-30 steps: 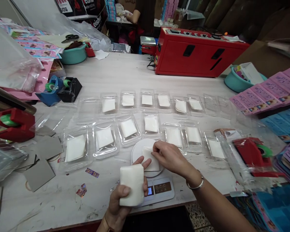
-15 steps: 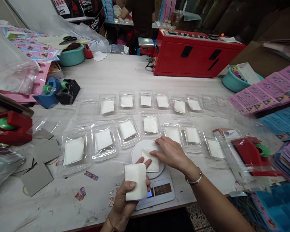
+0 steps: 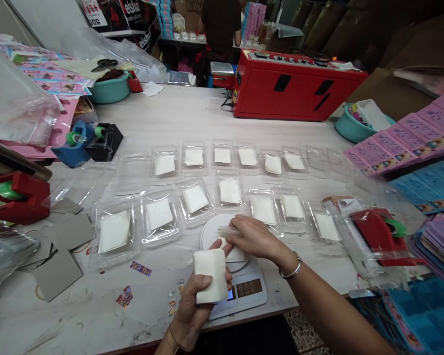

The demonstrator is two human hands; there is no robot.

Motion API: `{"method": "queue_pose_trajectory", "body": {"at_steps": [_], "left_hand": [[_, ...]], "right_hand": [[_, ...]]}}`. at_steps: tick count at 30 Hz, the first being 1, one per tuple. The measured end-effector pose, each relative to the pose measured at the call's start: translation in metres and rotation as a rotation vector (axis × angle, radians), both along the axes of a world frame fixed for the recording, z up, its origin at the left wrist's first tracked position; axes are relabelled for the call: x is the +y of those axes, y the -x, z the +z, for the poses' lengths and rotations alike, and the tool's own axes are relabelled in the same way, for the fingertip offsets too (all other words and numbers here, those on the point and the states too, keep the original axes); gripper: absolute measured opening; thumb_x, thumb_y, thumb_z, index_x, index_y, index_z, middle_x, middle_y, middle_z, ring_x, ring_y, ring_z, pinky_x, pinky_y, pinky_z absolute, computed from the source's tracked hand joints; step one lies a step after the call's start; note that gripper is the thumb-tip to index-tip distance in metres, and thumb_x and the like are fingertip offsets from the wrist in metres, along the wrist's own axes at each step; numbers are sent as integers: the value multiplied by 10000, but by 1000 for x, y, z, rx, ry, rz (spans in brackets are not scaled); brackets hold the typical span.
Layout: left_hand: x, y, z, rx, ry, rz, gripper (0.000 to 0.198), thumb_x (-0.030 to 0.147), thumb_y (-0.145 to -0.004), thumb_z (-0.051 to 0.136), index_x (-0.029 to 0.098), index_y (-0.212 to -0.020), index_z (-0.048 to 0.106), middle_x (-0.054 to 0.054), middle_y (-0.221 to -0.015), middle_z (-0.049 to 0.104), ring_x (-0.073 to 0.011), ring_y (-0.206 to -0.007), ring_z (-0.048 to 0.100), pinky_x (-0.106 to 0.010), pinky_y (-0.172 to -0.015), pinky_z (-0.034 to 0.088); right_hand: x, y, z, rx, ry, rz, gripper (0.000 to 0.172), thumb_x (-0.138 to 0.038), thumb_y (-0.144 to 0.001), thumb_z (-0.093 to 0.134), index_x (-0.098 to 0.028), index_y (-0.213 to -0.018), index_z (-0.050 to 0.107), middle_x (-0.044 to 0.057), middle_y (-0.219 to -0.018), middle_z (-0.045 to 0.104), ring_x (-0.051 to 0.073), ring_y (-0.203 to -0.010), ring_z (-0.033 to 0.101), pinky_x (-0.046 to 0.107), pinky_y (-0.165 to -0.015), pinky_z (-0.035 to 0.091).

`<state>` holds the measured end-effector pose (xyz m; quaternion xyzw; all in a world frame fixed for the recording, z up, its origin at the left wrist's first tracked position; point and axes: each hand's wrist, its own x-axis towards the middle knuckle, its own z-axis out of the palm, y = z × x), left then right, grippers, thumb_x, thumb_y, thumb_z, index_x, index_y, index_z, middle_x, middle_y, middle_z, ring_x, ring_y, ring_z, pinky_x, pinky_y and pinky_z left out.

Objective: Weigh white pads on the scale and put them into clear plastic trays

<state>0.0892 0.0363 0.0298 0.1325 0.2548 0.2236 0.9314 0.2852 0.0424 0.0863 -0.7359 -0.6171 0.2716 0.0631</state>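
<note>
My left hand [image 3: 192, 310] grips a thick white stack of pads [image 3: 210, 274] upright near the table's front edge. My right hand [image 3: 252, 238] rests on the round white plate of a small digital scale [image 3: 240, 291], its fingers pinched on a thin white pad [image 3: 229, 230] lifted at its edge. Beyond the scale lie two rows of clear plastic trays [image 3: 159, 217], most with one white square pad inside.
A red machine [image 3: 296, 88] stands at the back. Tape dispensers sit at the left [image 3: 15, 195], back left [image 3: 85, 140] and right [image 3: 383, 234]. Pink and purple cards [image 3: 403, 140] fan out at the right. Grey cardboard squares [image 3: 64, 246] lie at the left. A person [image 3: 220, 24] stands behind.
My right hand has drawn back and picked up the edge of the pad on the scale plate. The left hand with its stack has shifted slightly right.
</note>
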Motion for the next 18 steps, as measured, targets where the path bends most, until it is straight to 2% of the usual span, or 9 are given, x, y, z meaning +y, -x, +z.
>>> {"method": "queue_pose_trajectory", "body": {"at_steps": [4, 8, 11, 14, 18], "left_hand": [[-2, -1, -3, -13, 0, 10, 881, 280, -612, 654, 191, -1450, 397, -137, -1219, 634, -162, -722, 563, -313, -698, 447], [-2, 12, -2, -121, 2, 57, 801, 266, -598, 661, 198, -1380, 502, -146, -1343, 572, -160, -739, 554, -310, -669, 458], [0, 35, 3, -140, -5, 132, 747, 280, -608, 690, 175, -1335, 552, -171, -1382, 547, -156, -733, 534, -306, -648, 458], [3, 64, 6, -68, -11, 231, 742, 301, -617, 721, 170, -1329, 559, -179, -1375, 556, -159, -732, 519, -316, -653, 464], [9, 100, -3, 60, -34, 336, 780, 283, -575, 763, 191, -1323, 563, -152, -1353, 581, -172, -715, 530, -331, -639, 478]], "right_hand": [[6, -4, -4, 160, 53, -47, 167, -170, -789, 584, -191, -675, 464, -1, -665, 532, 137, -637, 450, 262, -566, 245], [16, -19, -13, 474, 101, -106, 133, -175, -712, 629, -188, -697, 498, -12, -691, 527, 139, -673, 463, 249, -588, 293], [24, -34, -17, 610, 133, -92, 167, -271, -718, 648, -187, -722, 504, -22, -704, 532, 129, -659, 486, 243, -587, 346], [37, -46, -15, 711, 152, -76, 258, -368, -712, 673, -187, -715, 490, -29, -664, 513, 117, -611, 479, 243, -563, 362], [76, -57, -5, 796, 135, -38, 336, -408, -649, 744, -179, -711, 507, -27, -655, 514, 104, -590, 480, 234, -546, 361]]}}
